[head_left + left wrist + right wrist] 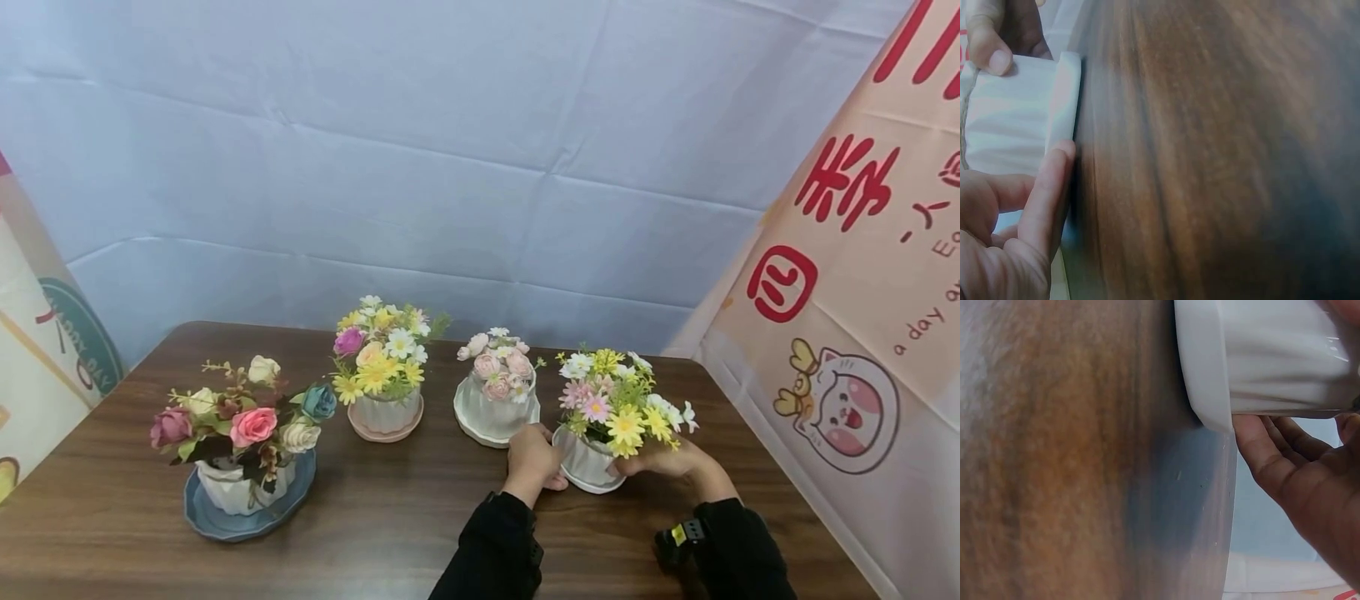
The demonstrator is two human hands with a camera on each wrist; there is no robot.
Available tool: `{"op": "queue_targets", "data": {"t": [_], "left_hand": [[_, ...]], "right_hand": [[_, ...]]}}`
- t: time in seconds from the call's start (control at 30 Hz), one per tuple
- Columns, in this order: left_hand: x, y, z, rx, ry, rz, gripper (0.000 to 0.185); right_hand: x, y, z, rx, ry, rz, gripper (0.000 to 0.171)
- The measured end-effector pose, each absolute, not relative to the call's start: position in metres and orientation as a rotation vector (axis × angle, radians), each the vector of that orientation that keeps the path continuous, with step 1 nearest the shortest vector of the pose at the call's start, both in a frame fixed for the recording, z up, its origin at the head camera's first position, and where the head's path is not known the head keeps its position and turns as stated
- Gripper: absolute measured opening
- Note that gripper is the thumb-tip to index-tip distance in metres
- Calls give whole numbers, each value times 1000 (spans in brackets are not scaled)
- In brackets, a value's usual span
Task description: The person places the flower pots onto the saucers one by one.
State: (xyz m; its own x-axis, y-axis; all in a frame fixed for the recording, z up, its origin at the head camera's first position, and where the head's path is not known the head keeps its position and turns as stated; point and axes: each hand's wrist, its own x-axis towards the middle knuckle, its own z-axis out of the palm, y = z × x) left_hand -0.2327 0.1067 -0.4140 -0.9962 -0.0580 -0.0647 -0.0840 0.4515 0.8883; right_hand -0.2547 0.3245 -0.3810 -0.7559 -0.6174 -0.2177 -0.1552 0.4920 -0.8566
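White daisy pot (587, 461) sits on the table (390, 517) just right of the pink rose pot (495, 408), my left hand (531, 460) and right hand (663, 458) cupping its sides, apparently joining a nearly finished row.

Both forearms were covered by long black fabric sleeves (491, 550) that ended at the wrists, hands bare, no rings or gloves visible. The right wrist carried a small black strapped-on camera unit (678, 537) with a yellow-green patch on its top face, sitting right at the cuff of the right sleeve. Left hand (531, 460) and right hand (671, 460) showed short, plain unpainted nails in the wrist views.
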Motion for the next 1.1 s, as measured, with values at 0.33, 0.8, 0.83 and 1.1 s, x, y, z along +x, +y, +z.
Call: {"op": "queue_targets", "data": {"t": [0.33,0.8,0.83,1.1], "left_hand": [[-232,109,-418,-150,2580,1764,8],[-231,95,-418,34,2562,1731,9],[-230,90,-418,64,2488,1768,9],[-221,38,-404,367,2427,1711,13]], "right_hand": [[-254,323,-378,-610,2306,-1020,34],[-244,315,-386,-388,2461,-1159,71],[-243,313,-387,-358,2502,-1175,77],[-218,292,-370,-112,2672,-1115,91]]}}
